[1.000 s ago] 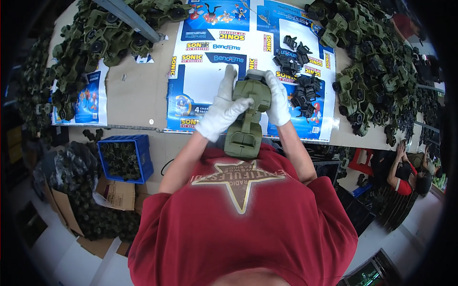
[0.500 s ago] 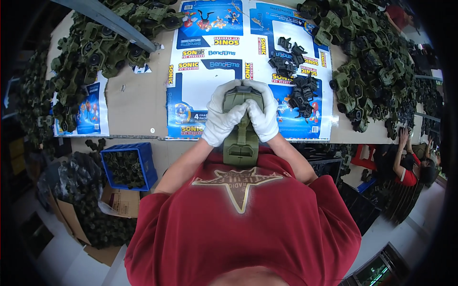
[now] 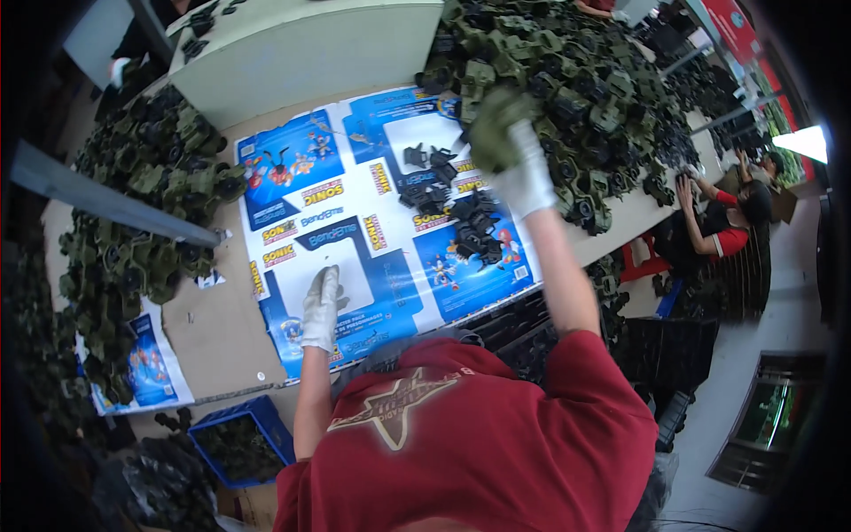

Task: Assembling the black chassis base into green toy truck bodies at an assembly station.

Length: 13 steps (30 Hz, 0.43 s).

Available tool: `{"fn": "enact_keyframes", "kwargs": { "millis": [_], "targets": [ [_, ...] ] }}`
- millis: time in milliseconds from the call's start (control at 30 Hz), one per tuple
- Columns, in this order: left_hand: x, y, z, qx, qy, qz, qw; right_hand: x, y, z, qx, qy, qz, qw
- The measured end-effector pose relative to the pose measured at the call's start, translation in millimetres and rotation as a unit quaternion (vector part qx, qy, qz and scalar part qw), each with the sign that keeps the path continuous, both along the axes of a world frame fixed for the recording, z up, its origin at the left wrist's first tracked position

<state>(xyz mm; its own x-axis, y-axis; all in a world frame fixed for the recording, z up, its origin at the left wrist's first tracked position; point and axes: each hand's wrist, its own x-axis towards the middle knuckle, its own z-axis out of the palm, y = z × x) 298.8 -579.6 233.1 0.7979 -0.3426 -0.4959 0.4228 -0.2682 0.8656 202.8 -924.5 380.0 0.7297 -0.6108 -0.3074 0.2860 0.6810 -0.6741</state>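
My right hand [image 3: 530,182], in a white glove, reaches far out over the right side of the table. It grips an olive-green toy vehicle [image 3: 496,133], smeared by motion, at the edge of a large pile of similar green toy vehicles [image 3: 567,97]. My left hand [image 3: 321,310], also gloved, is over the printed cardboard sheet [image 3: 390,270], fingers stretched out and nothing in them. Between the hands, small black plastic parts [image 3: 477,232] lie in a loose heap on the sheet.
More green vehicles [image 3: 133,177] are piled at the left, near a grey metal bar [image 3: 115,195]. A pale raised box-like stand [image 3: 301,62] is at the back. Below the table edge sits a blue crate [image 3: 275,430]. Co-workers [image 3: 718,217] sit at the right.
My hands have parted. The right one carried the green toy vehicle from in front of my chest to the right pile; the left let go and moved left. The view has turned and shifted.
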Motion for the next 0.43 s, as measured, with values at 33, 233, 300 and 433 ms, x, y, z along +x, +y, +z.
{"fn": "enact_keyframes", "kwargs": {
  "millis": [33,233,300,433],
  "targets": [
    [0.4,9.4,6.0,-0.013,0.061,-0.008,0.998,2.2,-53.9,21.9,-0.037,-0.114,-0.017,0.993],
    [17.3,39.1,-0.7,-0.040,0.076,0.051,0.995,2.3,-94.7,64.9,-0.260,-0.013,-0.188,0.947],
    [34.5,62.2,-13.1,-0.050,0.060,0.177,0.981,14.0,-46.2,0.6,-0.176,0.029,-0.003,0.984],
    [107.1,125.3,-7.7,0.215,-0.254,0.290,0.897,31.8,30.9,-163.5,-0.157,0.207,0.240,0.935]
  ]
}}
